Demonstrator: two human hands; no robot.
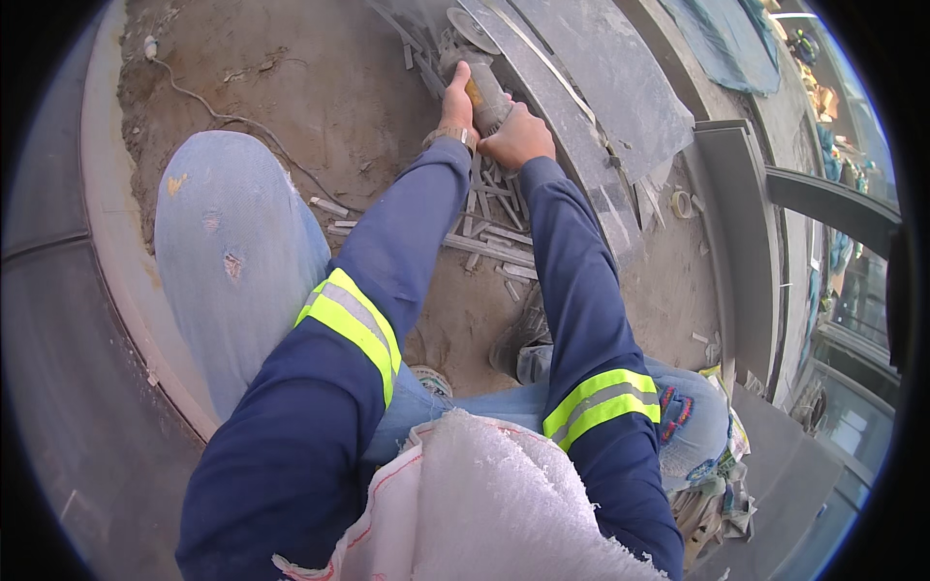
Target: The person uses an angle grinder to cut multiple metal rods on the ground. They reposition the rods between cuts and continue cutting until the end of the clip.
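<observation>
Both my hands grip a dusty angle grinder (484,97) with a yellowish body at the upper middle. My left hand (458,105) is closed on its side; my right hand (518,136) is wrapped round its rear part, lower and to the right. The grinder's round disc (474,29) lies at the edge of a long grey speckled slab (576,136), along which runs a light metal strip (547,68). Several narrow offcuts (484,252) lie on the dusty ground below and left of the slab.
A cable (223,116) crosses the ground (320,68) at upper left. My bent knees frame my arms. A pale curb (102,232) borders the left. At right are an upright grey panel (736,242), a dark beam (833,208), tape rolls (681,204) and, beyond, a teal sheet (722,39).
</observation>
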